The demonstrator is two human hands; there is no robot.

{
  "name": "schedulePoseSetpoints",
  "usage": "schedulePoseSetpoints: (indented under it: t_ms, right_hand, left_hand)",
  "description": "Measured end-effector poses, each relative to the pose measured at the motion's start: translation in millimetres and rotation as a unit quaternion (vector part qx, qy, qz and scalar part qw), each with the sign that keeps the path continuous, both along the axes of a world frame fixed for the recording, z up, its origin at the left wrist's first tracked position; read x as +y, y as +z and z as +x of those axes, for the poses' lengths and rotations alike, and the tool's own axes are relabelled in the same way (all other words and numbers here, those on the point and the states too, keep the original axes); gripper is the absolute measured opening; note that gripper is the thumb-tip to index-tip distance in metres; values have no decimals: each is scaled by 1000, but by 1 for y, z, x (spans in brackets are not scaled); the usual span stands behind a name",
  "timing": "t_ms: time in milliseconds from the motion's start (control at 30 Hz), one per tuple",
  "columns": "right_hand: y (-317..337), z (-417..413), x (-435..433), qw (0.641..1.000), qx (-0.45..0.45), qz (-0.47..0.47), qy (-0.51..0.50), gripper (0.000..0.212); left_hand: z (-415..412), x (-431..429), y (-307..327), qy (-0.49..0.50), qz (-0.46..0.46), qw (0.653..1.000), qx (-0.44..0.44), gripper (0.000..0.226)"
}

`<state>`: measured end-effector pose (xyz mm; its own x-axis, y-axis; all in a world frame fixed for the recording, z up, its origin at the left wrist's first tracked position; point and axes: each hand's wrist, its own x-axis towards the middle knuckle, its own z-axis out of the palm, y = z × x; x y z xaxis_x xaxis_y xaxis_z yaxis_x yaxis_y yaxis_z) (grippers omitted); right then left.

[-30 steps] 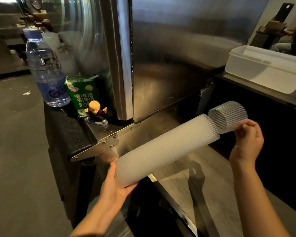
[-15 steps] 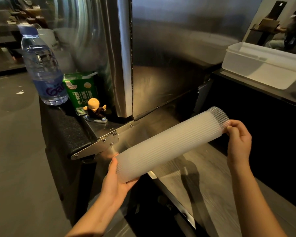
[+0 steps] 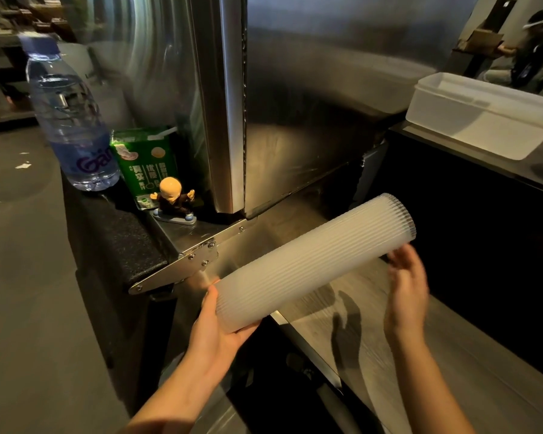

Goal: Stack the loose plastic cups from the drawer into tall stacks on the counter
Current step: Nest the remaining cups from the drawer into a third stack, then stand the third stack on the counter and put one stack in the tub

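Cup stack (image 3: 314,264) was held slanting in the air above the wood-grain counter (image 3: 452,355). Left hand (image 3: 223,327) gripped its near end; right hand (image 3: 406,296), blurred, hovered with fingers apart beside the far end. Supporting both ends should keep the cups nested. White tub (image 3: 483,126) stood beyond.

Seen from my remote station: the cup stack (image 3: 314,264) slants across the middle of my working space. The left hand (image 3: 220,333) grips its low end just beside a jutting steel hinge bracket (image 3: 182,267). A tall steel panel (image 3: 311,104) walls off everything behind. A water bottle (image 3: 69,120), green carton (image 3: 145,167) and figurine (image 3: 173,198) crowd the dark ledge (image 3: 123,242) at left. My one open lane is the grey counter (image 3: 452,355) beneath the stack, where the blurred right hand (image 3: 406,292) hovers by the high end. A white tub (image 3: 483,117) sits well apart on the raised shelf at right.
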<state>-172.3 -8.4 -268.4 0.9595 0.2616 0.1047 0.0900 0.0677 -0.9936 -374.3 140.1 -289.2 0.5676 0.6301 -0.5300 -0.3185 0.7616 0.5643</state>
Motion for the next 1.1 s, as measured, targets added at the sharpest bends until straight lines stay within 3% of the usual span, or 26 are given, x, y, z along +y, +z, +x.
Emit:
schedulePoseSetpoints:
  t_ms: [100,133,200,233,300,367,567,700,800,867,967,1100]
  right_hand:
    - [-7,-25,9,975,65,-112,181,60]
    - [-6,-32,13,958,76,-141,239,78]
    - [-11,-45,19,933,94,-137,320,115]
    - [-12,-51,22,931,112,-111,329,115]
    - [-13,-55,26,936,140,-58,318,104]
    - [-9,-55,28,936,154,-21,314,109]
    - [2,-50,16,961,138,12,239,99]
    - [16,-37,-10,975,121,23,185,114]
    - [31,-24,-42,987,89,37,132,120]
    - [44,-15,-69,994,61,35,88,121]
    - [63,0,-113,998,34,28,38,123]
    - [86,19,-173,1000,3,14,-11,113]
  left_hand:
    - [0,0,3,-3,0,1000,-7,40]
    - [1,0,3,-4,0,1000,-9,39]
    - [3,-1,3,-12,5,1000,-5,40]
    - [5,-2,4,-19,5,1000,-2,41]
    - [9,-3,4,-34,-1,999,1,44]
    - [14,-4,5,-49,-8,999,-2,45]
    - [41,-23,20,-84,16,996,-19,36]
    - [66,-41,32,-138,37,989,-38,40]
    - [90,-54,39,-189,119,975,-8,38]
    - [109,-64,42,-224,231,947,16,28]
    - [138,-87,57,-287,457,842,-5,19]
    - [183,-132,88,-333,604,715,-111,31]
